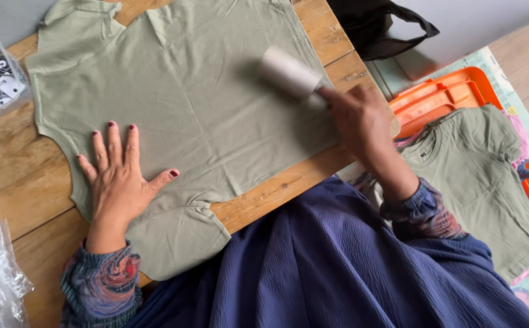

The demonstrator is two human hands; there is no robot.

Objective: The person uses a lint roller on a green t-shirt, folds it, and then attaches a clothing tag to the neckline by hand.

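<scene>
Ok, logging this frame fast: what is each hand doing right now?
Left hand: open, flat on the green shirt.
Right hand: closed around the lint roller, roller on the shirt.

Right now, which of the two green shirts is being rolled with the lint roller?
The green shirt spread flat on the wooden table, under the left hand and lint roller; the other shirt lies untouched over the orange tray.

Swirl-patterned sleeves in red, blue and grey, dark red nail polish, and a crinkled navy-blue garment.
</scene>
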